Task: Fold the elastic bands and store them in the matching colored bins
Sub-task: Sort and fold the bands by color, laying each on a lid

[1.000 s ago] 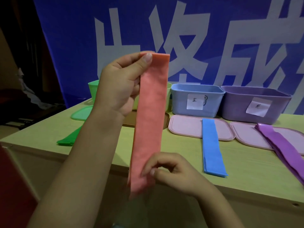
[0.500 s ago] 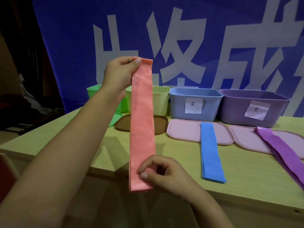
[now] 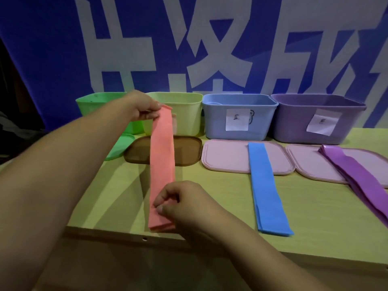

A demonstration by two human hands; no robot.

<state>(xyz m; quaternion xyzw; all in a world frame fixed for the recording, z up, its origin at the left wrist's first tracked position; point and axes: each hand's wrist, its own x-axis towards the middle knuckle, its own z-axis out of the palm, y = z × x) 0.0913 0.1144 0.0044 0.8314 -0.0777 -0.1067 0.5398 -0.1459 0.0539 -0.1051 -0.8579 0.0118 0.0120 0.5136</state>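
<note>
Above the near part of the worktop (image 3: pixel 210 206) a pink elastic band (image 3: pixel 162 164) is stretched flat between two hands. The left hand (image 3: pixel 140 108) pinches its far end with curled fingers, just in front of the yellow-green bin (image 3: pixel 186 110). The right hand (image 3: pixel 184 204) pinches the near end between thumb and fingers, close to the front edge of the worktop. The band passes over a brown lid (image 3: pixel 186 154); I cannot tell if it touches the lid or the worktop.

At the back four bins stand in a row: a green bin (image 3: pixel 94 103), the yellow-green one, a blue bin (image 3: pixel 262 120) with a paper label, and a purple bin (image 3: pixel 294 122) with a paper label too. In front of them lie lids: a green lid (image 3: pixel 119 148), the brown one, and two pink lids (image 3: pixel 226 156) side by side. A blue elastic band (image 3: pixel 266 190) lies flat, its far end on the first pink lid and its near end on the worktop. A purple elastic band (image 3: pixel 357 173) lies obliquely across the second pink lid. Behind all stands a blue banner (image 3: pixel 52 49) with big white characters.
</note>
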